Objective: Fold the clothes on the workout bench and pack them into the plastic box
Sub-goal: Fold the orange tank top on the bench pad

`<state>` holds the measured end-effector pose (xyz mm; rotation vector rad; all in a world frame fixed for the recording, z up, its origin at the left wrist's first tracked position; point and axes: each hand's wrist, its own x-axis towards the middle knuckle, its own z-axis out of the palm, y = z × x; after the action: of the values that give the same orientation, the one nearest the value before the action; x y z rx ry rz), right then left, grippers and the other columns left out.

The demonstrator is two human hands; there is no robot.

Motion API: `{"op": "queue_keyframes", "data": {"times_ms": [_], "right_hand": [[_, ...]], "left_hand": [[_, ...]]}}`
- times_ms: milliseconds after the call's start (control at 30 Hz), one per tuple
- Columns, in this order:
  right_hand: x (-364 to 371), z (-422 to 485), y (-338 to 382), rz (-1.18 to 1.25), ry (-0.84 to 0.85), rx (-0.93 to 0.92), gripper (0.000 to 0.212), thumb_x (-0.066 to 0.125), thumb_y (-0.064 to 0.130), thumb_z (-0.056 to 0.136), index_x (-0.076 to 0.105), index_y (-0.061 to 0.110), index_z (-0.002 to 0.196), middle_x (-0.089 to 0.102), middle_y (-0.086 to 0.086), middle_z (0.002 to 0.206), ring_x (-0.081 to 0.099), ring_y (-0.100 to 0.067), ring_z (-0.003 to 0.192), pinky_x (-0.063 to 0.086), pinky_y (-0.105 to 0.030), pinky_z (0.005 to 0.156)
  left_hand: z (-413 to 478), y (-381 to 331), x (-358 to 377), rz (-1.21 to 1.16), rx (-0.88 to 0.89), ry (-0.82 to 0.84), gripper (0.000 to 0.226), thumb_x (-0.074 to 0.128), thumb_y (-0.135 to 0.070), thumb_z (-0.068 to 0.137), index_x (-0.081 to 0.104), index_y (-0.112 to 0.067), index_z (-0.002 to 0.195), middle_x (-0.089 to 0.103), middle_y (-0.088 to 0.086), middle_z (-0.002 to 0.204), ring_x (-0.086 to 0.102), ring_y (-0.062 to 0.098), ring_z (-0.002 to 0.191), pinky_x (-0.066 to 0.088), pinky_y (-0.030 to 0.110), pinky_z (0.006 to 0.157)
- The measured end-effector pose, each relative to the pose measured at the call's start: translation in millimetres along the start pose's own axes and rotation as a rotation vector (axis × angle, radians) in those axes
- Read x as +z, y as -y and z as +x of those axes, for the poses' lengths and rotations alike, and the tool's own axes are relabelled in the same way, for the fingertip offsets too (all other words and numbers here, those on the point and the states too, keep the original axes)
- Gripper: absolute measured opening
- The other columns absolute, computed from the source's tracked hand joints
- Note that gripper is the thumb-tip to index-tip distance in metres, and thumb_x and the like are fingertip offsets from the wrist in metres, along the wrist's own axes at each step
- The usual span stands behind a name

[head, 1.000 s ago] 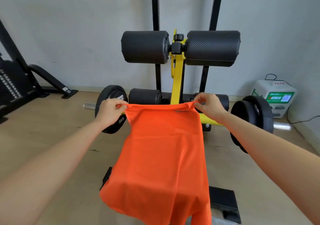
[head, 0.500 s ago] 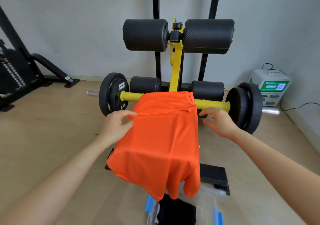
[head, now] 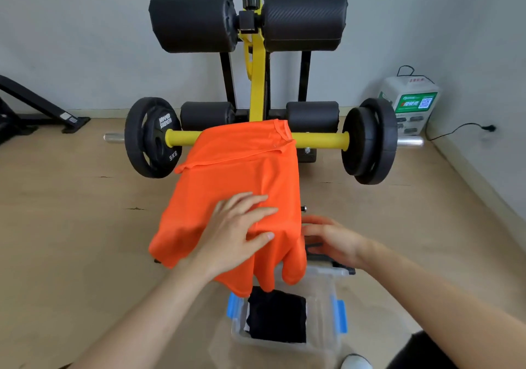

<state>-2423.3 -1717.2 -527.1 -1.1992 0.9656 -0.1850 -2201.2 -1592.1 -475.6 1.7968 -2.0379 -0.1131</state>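
Note:
An orange shirt (head: 230, 166) lies spread over the workout bench, its far end draped on the yellow bar and its near end hanging off the bench's near end. My left hand (head: 239, 232) rests flat on the shirt's near part with fingers straight. My right hand (head: 331, 240) is beside the shirt's right edge, fingers extended toward the cloth; whether it holds the cloth I cannot tell. Below them on the floor stands a clear plastic box (head: 327, 306) with blue latches, and a folded black garment (head: 277, 319) lies inside it.
A yellow barbell-like bar (head: 321, 139) with black weight plates (head: 152, 138) crosses behind the bench. Black foam rollers (head: 196, 20) stand above. A white charging station (head: 410, 104) sits at the right wall, a cable on the floor. A black frame (head: 42, 107) is at the left.
The shirt was laid down on the bench and released at its far end. Both hands moved back toward me to its near part. The camera tilted down, bringing the box into view.

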Motion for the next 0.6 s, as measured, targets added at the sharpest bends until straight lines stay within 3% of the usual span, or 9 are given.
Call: {"op": "queue_keyframes", "data": {"times_ms": [100,200,300,400,600], "right_hand": [[3.8,-6.5,-8.7,0.011,0.042,-0.014,0.042,0.071,0.013,0.083,0.06,0.009,0.123,0.07,-0.02,0.114,0.068,-0.032,0.107,0.052,-0.045,0.099],[-2.6,-20.6,-6.2,-0.001,-0.086,-0.07,0.021,0.068,0.001,0.087,0.064,-0.002,0.108,0.072,-0.017,0.094,0.072,-0.023,0.079,0.061,-0.035,0.072],[-25.2,-31.3,3.5,-0.07,-0.234,-0.132,0.019,0.072,-0.001,0.085,0.066,-0.004,0.102,0.071,-0.018,0.09,0.068,-0.024,0.08,0.059,-0.038,0.079],[-48.0,-41.1,12.5,-0.177,-0.361,-0.191,0.012,0.069,0.001,0.088,0.067,-0.001,0.1,0.068,-0.014,0.079,0.063,-0.021,0.073,0.056,-0.038,0.072],[-71.9,-56.7,19.4,-0.318,-0.464,-0.167,0.019,0.056,-0.002,0.093,0.068,0.012,0.098,0.067,-0.015,0.082,0.064,-0.024,0.076,0.06,-0.047,0.077]], "left_hand": [[-2.4,4.6,1.5,0.03,0.016,-0.005,0.049,0.05,-0.058,0.09,0.054,-0.045,0.137,0.043,-0.021,0.15,0.031,0.009,0.143,0.029,0.035,0.108],[-4.3,7.9,2.1,0.054,0.031,-0.017,0.049,0.05,-0.058,0.091,0.053,-0.044,0.138,0.043,-0.019,0.151,0.031,0.01,0.144,0.03,0.034,0.109],[-6.6,10.5,2.4,0.058,0.037,-0.029,0.051,0.05,-0.058,0.092,0.053,-0.041,0.14,0.043,-0.017,0.153,0.033,0.011,0.145,0.032,0.036,0.11],[-8.4,9.8,4.9,0.066,0.052,-0.046,0.049,0.05,-0.056,0.094,0.055,-0.039,0.14,0.043,-0.016,0.153,0.033,0.013,0.145,0.031,0.035,0.109],[-7.6,-2.7,11.7,0.069,0.079,-0.134,0.04,0.052,-0.048,0.095,0.066,-0.033,0.129,0.054,-0.011,0.145,0.043,0.018,0.138,0.035,0.037,0.105]]}}
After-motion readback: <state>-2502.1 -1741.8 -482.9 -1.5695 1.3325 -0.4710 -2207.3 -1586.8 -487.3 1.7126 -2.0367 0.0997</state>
